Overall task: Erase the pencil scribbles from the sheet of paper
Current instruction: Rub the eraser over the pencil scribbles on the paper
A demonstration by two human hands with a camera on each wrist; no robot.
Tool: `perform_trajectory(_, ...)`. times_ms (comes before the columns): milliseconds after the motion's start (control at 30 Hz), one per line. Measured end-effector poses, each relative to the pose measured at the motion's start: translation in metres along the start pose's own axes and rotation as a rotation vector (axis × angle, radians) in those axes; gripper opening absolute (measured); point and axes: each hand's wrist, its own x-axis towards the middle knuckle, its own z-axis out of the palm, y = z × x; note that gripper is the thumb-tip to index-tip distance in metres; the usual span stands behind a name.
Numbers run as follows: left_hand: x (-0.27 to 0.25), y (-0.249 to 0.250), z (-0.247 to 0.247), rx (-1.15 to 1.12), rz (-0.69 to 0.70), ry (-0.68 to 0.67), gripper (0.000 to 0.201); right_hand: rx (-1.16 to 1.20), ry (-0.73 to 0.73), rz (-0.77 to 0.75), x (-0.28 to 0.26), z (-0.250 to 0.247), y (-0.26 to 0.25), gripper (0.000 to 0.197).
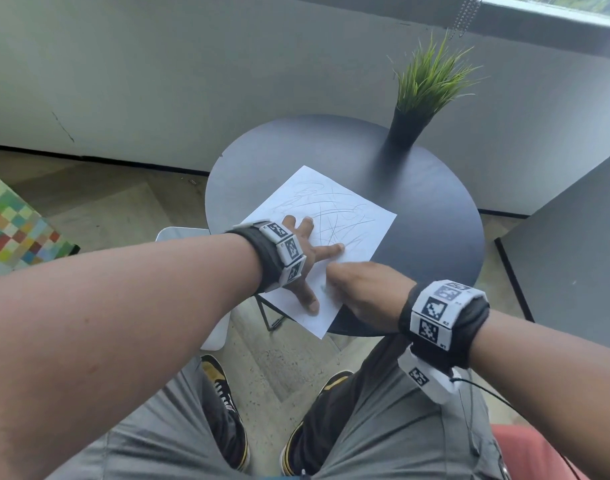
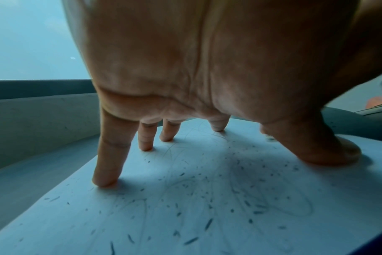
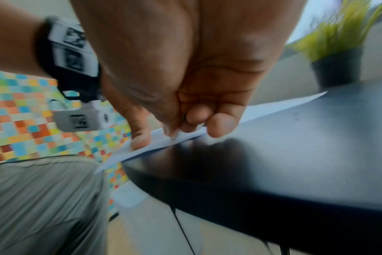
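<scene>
one round dark table [image 1: 435, 202] carries a white sheet of paper [image 1: 334, 202] – grey pencil scribbles [image 1: 334, 216] cross it, near corner overhanging the edge. left hand [image 1: 305, 261] presses it with splayed straight fingers; right hand [image 1: 360, 289] is curled at the near part – what it grips i cannot tell. eraser crumbs [image 2: 207, 198] dot the page.

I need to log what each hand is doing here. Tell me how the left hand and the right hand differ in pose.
The left hand is spread, fingertips pressing the sheet of paper flat; the right hand is bunched, fingers curled over the sheet's near part. The left hand holds nothing; the right hand seems to pinch something small, too hidden to name. Both hands touch the sheet on the round table.
</scene>
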Motion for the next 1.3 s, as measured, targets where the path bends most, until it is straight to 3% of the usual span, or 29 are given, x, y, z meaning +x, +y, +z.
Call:
perform_trajectory(67,0.001,0.000,0.000,-0.004,0.004,0.005,0.122,-0.004,-0.020,0.021,0.002,-0.005,0.010,0.007)
perform_trajectory(167,0.000,0.000,0.000,-0.002,0.003,0.005,0.122,-0.015,0.086,0.259,0.008,-0.017,0.031,0.016)
perform_trajectory(333,-0.002,0.000,0.001,-0.005,0.001,0.009,0.123,-0.008,-0.008,0.008,-0.005,-0.003,0.000,0.003)
perform_trajectory(433,-0.004,0.002,0.000,-0.022,-0.008,0.015,0.121,0.078,0.042,0.248,0.000,-0.019,0.025,0.022)
perform_trajectory(500,-0.007,0.004,0.002,-0.034,-0.021,0.018,0.121,0.159,0.086,0.388,0.002,-0.024,0.040,0.024)
perform_trajectory(667,-0.017,0.007,0.012,-0.076,-0.035,0.106,0.108,0.316,0.172,0.424,0.008,-0.022,0.036,0.020)
perform_trajectory(833,-0.018,-0.007,0.003,-0.111,0.046,0.149,0.078,0.288,0.097,0.409,0.011,-0.018,0.032,0.015)
perform_trajectory(900,-0.015,-0.013,0.002,-0.111,0.057,0.167,0.083,0.282,0.082,0.408,0.011,-0.020,0.031,0.013)
perform_trajectory(1033,-0.006,-0.018,0.005,-0.101,0.094,0.111,0.114,0.163,0.014,0.374,0.011,-0.027,0.031,0.014)
perform_trajectory(1100,0.000,-0.019,0.008,-0.088,0.104,0.082,0.121,0.069,0.047,0.333,0.011,-0.028,0.030,0.015)
perform_trajectory(1233,0.006,-0.020,0.013,-0.065,0.098,0.061,0.125,-0.043,-0.052,0.028,0.002,-0.013,0.003,0.015)
perform_trajectory(1300,0.006,-0.020,0.013,-0.056,0.089,0.052,0.125,-0.059,-0.079,-0.028,0.004,-0.016,0.006,0.016)
